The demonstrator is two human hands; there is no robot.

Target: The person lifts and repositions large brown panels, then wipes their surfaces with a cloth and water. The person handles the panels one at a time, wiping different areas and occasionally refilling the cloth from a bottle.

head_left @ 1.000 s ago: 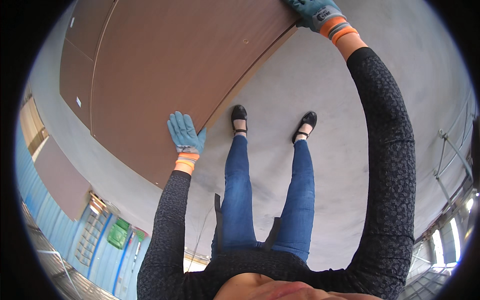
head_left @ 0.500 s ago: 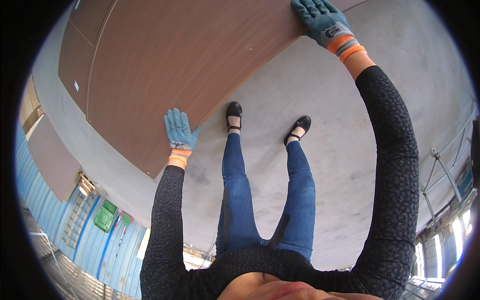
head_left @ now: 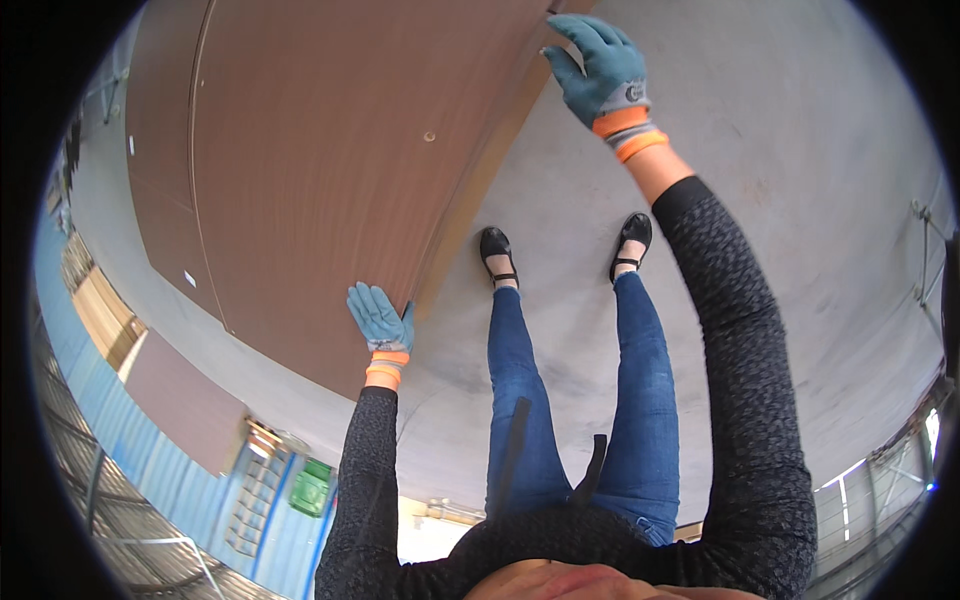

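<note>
At a brown wood-grain panel (head_left: 310, 190)

We see the panel above grey floor (head_left: 770, 260) — left gloved hand (head_left: 378, 320) flat along its near edge, right gloved hand (head_left: 603, 75) spread by its farther edge; whether touching, we cannot tell.

Grey floor (head_left: 790, 200) fills the right; blue wall (head_left: 165, 485) curves along the lower left, beside a green bin (head_left: 311, 488); metal rail (head_left: 925, 250) at right edge.
</note>
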